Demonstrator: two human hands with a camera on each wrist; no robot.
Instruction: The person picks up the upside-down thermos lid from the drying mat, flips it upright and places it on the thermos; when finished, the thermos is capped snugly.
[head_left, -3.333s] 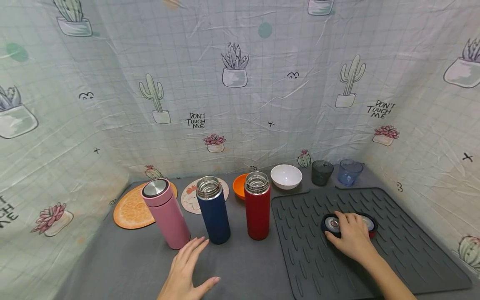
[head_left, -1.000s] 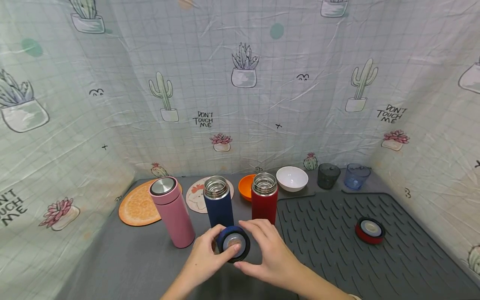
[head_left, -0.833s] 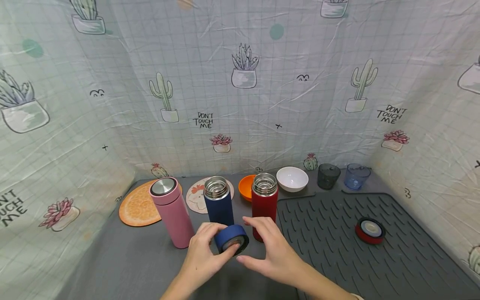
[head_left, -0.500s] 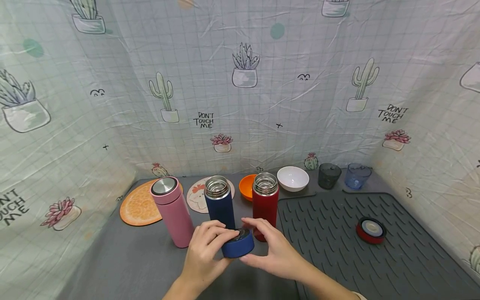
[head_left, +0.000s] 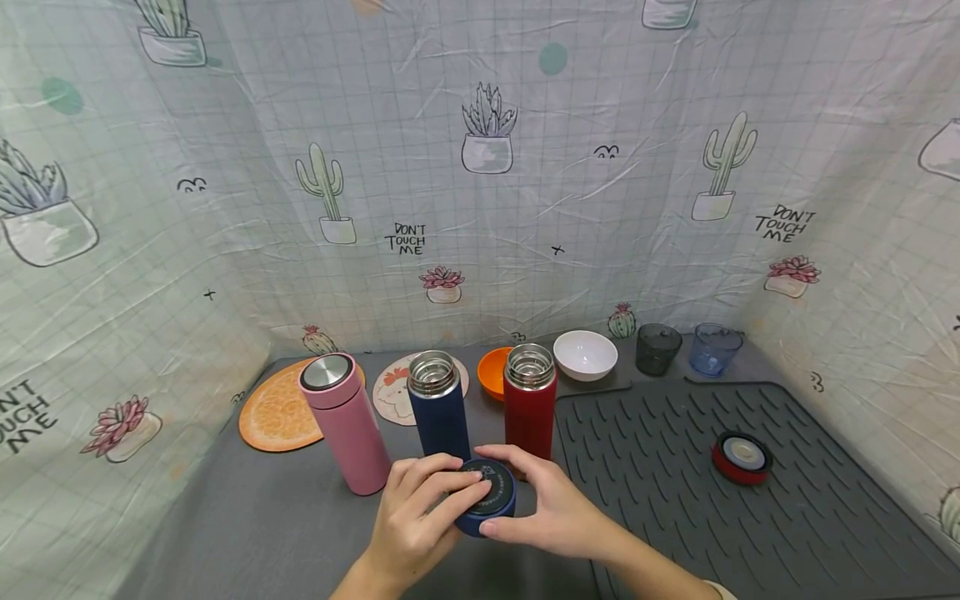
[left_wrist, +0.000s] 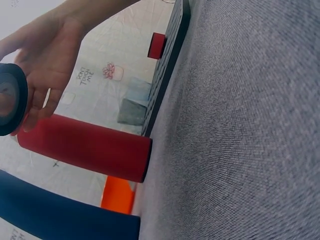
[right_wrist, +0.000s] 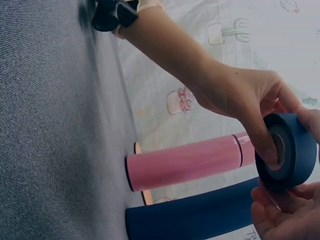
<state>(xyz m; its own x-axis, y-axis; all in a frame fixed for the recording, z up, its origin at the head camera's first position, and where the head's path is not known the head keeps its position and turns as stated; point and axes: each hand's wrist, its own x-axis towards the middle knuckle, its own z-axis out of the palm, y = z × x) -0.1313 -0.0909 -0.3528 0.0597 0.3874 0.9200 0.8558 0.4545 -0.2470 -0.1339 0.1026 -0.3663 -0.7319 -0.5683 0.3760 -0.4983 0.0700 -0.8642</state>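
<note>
Both hands hold a dark blue thermos lid [head_left: 500, 502] between them, above the near part of the table. My left hand [head_left: 412, 518] has its fingers over the lid's black top, its thumb pressed into the underside, as the right wrist view shows. My right hand [head_left: 553, 510] grips the lid's rim from the right. Just behind stands an uncapped blue thermos [head_left: 441, 423], its steel mouth bare. To its right is a red thermos [head_left: 529, 417], also uncapped. A pink thermos [head_left: 348, 442] with its lid on stands at left. The red lid [head_left: 733, 472] lies underside up on the grey mat.
The ridged grey drying mat [head_left: 645, 500] covers the table's right side. Along the back are an orange slice placemat [head_left: 273, 412], a round chick-print mat [head_left: 390, 398], an orange bowl [head_left: 491, 375], a white bowl [head_left: 585, 357], a dark cup [head_left: 657, 350] and a blue cup [head_left: 715, 350].
The blue lid was picked up from beside the red lid on the mat and brought before the bottles. Between the hands it has turned from underside showing to black top facing up.
</note>
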